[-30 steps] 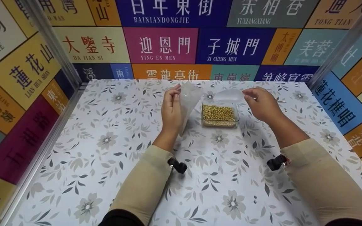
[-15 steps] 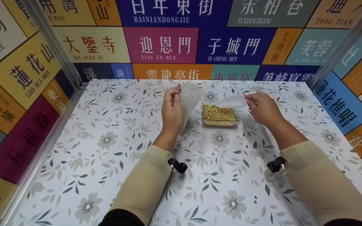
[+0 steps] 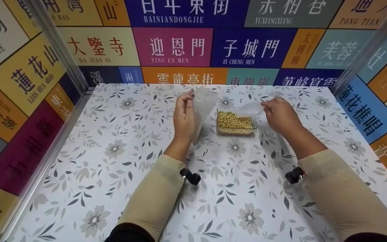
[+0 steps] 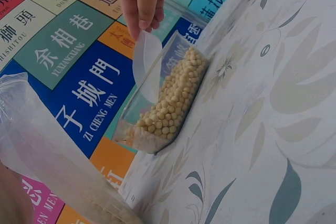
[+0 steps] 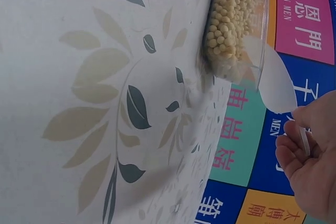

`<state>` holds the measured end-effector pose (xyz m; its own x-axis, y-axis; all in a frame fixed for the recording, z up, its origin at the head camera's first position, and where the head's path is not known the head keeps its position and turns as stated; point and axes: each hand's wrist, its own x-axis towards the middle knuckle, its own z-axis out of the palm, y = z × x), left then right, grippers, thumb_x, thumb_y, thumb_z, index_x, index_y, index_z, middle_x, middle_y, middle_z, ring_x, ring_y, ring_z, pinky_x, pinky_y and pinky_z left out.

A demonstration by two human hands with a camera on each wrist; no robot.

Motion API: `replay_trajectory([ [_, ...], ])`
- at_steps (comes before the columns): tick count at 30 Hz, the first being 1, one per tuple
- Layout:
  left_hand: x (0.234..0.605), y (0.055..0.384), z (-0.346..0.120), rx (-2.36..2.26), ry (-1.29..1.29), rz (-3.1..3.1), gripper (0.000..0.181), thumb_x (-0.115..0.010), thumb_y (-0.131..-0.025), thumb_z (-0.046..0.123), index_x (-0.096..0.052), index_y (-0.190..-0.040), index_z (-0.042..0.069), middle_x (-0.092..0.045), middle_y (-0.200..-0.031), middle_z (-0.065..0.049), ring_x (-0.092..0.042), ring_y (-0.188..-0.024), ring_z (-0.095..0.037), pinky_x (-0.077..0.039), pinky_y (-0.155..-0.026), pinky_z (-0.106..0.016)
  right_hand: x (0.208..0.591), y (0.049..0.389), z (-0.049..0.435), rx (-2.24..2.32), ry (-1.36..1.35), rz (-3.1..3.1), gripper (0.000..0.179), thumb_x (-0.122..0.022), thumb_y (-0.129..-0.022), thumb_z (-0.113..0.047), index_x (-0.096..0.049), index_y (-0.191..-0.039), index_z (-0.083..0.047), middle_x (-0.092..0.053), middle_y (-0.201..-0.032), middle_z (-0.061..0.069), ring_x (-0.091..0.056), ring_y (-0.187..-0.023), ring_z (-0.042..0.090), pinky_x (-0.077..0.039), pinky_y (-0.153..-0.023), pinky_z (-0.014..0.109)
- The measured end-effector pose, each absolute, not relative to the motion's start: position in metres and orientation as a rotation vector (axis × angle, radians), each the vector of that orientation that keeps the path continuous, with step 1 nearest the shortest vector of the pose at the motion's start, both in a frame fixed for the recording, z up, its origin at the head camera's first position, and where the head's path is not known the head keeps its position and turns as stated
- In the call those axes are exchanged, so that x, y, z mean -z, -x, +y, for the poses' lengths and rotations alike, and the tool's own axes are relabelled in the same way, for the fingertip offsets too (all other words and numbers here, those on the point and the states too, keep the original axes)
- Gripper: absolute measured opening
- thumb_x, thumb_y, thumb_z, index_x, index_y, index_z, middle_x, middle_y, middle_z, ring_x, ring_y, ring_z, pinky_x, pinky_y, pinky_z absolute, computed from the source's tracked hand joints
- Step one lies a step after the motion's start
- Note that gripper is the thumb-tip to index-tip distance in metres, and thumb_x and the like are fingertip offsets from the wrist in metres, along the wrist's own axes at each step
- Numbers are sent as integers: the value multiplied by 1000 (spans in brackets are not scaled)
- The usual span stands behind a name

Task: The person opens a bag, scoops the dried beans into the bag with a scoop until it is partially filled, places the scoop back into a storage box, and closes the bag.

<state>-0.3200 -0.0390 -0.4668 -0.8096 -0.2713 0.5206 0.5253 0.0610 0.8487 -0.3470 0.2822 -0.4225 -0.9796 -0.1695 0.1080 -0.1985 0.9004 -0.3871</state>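
My left hand (image 3: 183, 117) holds a translucent plastic bag (image 3: 205, 105) upright by its side; pale beans show dimly low inside it in the left wrist view. Just right of the bag stands a clear rectangular container (image 3: 236, 133), filled with yellow soybeans (image 3: 228, 120). In my right hand (image 3: 281, 116) is a whitish translucent plastic scoop (image 4: 147, 65), pinched between thumb and fingers at its handle end. Its blade slants down into the container, and the tip lies at the beans in both wrist views. The beans have a dip on the right side.
The table (image 3: 139, 201) has a white cloth with grey flowers and leaves. Panels with coloured street-name signs (image 3: 171, 47) wall it in at the back and both sides. A small black camera (image 3: 190, 176) sits at each wrist.
My right hand has lowered slightly and tipped the scoop from above the container down into the soybeans, which have shifted to leave a dip on the right. The left hand and bag stay put.
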Motion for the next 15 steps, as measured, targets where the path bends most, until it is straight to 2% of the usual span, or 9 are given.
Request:
replay_trajectory([
  [6,465,319,-40,1791,260,-1792,20,-43,-117,9,-58,-121,-4,-67,-154,-13,-62,-143,-26,-47,-127,-33,422,346,273,-525,-390,-2956,37,-52,-114,-8,-68,-147,-2,-64,-131,25,-65,-125,47,-56,-108,62],
  [15,466,319,-40,1796,245,-1801,19,-43,-117,9,-60,-121,2,-67,-154,-10,-63,-144,-24,-47,-127,-31,429,346,263,-512,-472,-2999,38,-52,-113,-5,-67,-148,1,-64,-125,27,-66,-117,46,-58,-101,60],
])
